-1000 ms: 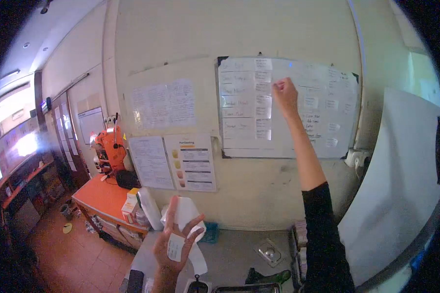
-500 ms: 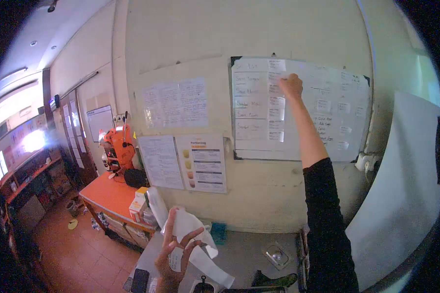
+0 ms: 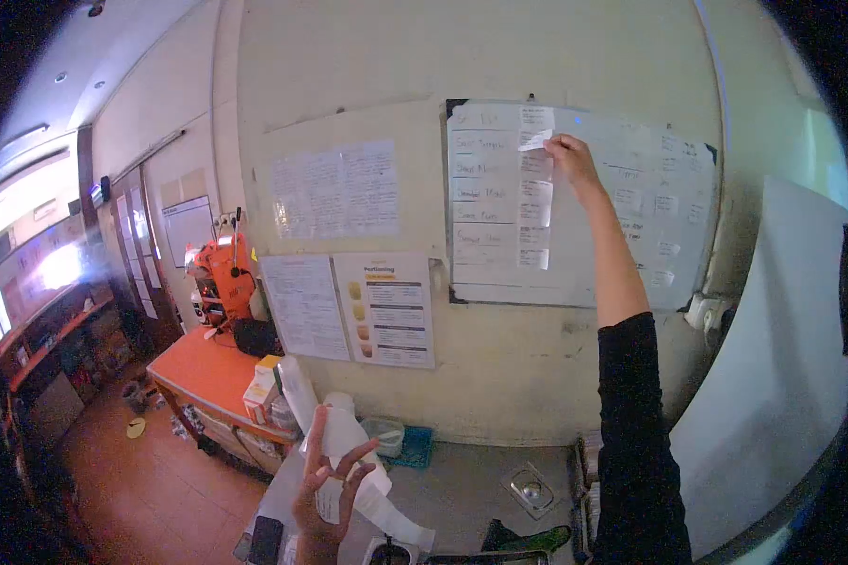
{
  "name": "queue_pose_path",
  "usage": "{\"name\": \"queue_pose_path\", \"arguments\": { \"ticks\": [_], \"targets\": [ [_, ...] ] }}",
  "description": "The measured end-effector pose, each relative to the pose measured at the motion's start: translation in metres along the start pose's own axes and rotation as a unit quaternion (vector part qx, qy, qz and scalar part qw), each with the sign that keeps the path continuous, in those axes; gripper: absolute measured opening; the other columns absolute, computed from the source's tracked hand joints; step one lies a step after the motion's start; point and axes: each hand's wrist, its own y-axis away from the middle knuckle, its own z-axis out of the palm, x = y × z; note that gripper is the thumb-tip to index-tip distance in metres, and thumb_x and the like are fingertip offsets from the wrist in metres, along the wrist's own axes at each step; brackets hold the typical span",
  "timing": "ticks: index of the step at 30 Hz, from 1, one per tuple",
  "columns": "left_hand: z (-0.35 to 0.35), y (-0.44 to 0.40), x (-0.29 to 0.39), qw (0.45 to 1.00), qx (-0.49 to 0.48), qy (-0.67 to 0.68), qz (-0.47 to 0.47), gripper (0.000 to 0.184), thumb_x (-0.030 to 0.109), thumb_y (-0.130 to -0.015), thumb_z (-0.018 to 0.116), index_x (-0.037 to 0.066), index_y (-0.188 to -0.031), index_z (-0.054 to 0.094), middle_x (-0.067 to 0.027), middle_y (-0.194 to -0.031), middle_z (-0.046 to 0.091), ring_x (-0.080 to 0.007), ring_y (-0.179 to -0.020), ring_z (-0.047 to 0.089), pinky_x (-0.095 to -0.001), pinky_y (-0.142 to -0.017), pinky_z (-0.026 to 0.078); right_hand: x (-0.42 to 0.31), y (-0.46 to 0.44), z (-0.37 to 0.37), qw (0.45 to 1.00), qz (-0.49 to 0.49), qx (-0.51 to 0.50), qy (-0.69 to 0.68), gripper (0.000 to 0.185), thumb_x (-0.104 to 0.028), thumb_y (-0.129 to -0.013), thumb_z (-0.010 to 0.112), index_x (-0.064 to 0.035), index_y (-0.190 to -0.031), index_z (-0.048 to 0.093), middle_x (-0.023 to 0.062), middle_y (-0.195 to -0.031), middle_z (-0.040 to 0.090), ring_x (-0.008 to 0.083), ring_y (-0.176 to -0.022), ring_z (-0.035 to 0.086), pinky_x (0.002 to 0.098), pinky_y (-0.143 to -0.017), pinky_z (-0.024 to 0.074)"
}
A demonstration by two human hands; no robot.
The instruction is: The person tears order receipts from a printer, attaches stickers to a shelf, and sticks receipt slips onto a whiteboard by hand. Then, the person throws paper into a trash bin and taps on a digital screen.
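Note:
My right hand [image 3: 571,162], raised to the whiteboard [image 3: 490,281], pinches the edge of a small white label [image 3: 535,141]. That label tilts away from the surface, and I cannot tell how much of it still sticks. It belongs to a vertical column of printed labels [image 3: 534,202] beside handwritten rows. Low in view is my left hand [image 3: 322,504], its index finger pointing up and its other fingers half bent. Another white label [image 3: 330,499] is held against its palm and fingers. Behind that hand, a white paper strip [image 3: 386,518] trails across the grey counter [image 3: 452,490].
Printed sheets [image 3: 383,311] hang left of the whiteboard. An orange machine [image 3: 221,282] stands on an orange-topped table [image 3: 203,367]. On the counter are a dark phone-like object [image 3: 266,539], a teal tray [image 3: 413,447] and a metal-and-clear item [image 3: 532,492]. A white panel [image 3: 773,377] rises at the right.
My right hand has drawn the label's edge outward from the board, so it now tilts. My left hand has shifted slightly left and still carries its label.

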Motion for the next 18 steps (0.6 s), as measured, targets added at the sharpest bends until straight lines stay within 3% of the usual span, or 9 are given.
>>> {"name": "queue_pose_path", "arguments": {
  "ticks": [6, 9, 11, 13, 14, 16, 18],
  "targets": [
    [-0.01, 0.001, 0.0, 1.0, 0.01, -0.003, 0.005, 0.094, 0.033, -0.071, 0.058, 0.014, -0.152, 0.014, -0.0034, -0.156, 0.013, -0.0352, -0.123, 0.047, -0.0359, -0.094, 0.044, 0.0, 0.008, -0.009, 0.993, 0.047, -0.027, -0.109, 0.019, -0.022, -0.084, 0.063, -0.0077, -0.072, 0.06, -0.0032, -0.071, 0.053, 0.0081, -0.068, 0.045, 0.024, -0.064, 0.0359],
    [-0.012, -0.002, 0.0, 1.0, -0.007, 0.005, 0.019, 0.093, 0.034, -0.072, 0.058, 0.014, -0.152, 0.013, -0.0028, -0.156, 0.014, -0.0355, -0.124, 0.046, -0.0369, -0.094, 0.044, 0.009, 0.009, -0.025, 0.996, -0.01, -0.015, -0.083, 0.023, -0.025, -0.086, 0.059, -0.0064, -0.073, 0.057, -0.0002, -0.072, 0.055, 0.0115, -0.069, 0.048, 0.0275, -0.062, 0.0391],
    [-0.015, -0.005, -0.001, 0.997, -0.054, 0.048, 0.02, 0.093, 0.037, -0.074, 0.058, 0.013, -0.152, 0.011, -0.0015, -0.157, 0.013, -0.0371, -0.126, 0.044, -0.0386, -0.097, 0.043, 0.014, 0.015, -0.028, 0.99, -0.024, 0.002, -0.138, 0.019, -0.024, -0.087, 0.056, -0.0078, -0.077, 0.055, -0.0001, -0.076, 0.055, 0.0117, -0.072, 0.05, 0.0267, -0.067, 0.0394],
    [-0.012, -0.013, -0.003, 0.989, -0.096, 0.109, 0.032, 0.093, 0.042, -0.078, 0.056, 0.013, -0.152, 0.009, -0.0015, -0.157, 0.014, -0.0387, -0.128, 0.041, -0.0403, -0.1, 0.041, -0.039, 0.058, -0.009, 0.996, -0.043, 0.015, -0.079, 0.019, -0.026, -0.088, 0.057, -0.0065, -0.086, 0.055, 0.0002, -0.079, 0.055, 0.0119, -0.073, 0.05, 0.0266, -0.066, 0.0396],
    [-0.009, -0.018, -0.004, 0.99, -0.084, 0.111, 0.024, 0.09, 0.046, -0.082, 0.053, 0.012, -0.152, 0.008, -0.0026, -0.157, 0.014, -0.0393, -0.133, 0.035, -0.0432, -0.104, 0.037, -0.055, 0.084, -0.001, 0.976, -0.055, -0.069, -0.197, 0.022, -0.026, -0.089, 0.055, -0.0048, -0.097, 0.056, 0.0035, -0.091, 0.055, 0.0135, -0.081, 0.051, 0.0265, -0.072, 0.0396],
    [0.007, -0.019, -0.001, 0.99, -0.065, 0.123, 0.038, 0.084, 0.046, -0.086, 0.048, 0.014, -0.152, 0.008, -0.0025, -0.157, 0.014, -0.0388, -0.135, 0.031, -0.0457, -0.106, 0.033, -0.074, 0.146, 0.021, 0.968, -0.049, -0.186, -0.159, 0.031, -0.031, -0.09, 0.053, -0.003, -0.105, 0.056, 0.006, -0.099, 0.054, 0.0147, -0.087, 0.05, 0.0277, -0.077, 0.0395],
    [0.005, -0.031, -0.013, 0.958, -0.113, 0.264, -0.005, 0.08, 0.048, -0.089, 0.042, 0.015, -0.152, 0.007, -0.0044, -0.157, 0.013, -0.038, -0.137, 0.028, -0.0473, -0.11, 0.026, -0.134, 0.219, 0.044, 0.954, -0.013, -0.277, -0.113, 0.031, -0.03, -0.085, 0.062, -0.0039, -0.098, 0.054, 0.0044, -0.095, 0.049, 0.0143, -0.086, 0.046, 0.0287, -0.078, 0.0392]
  ]
}}
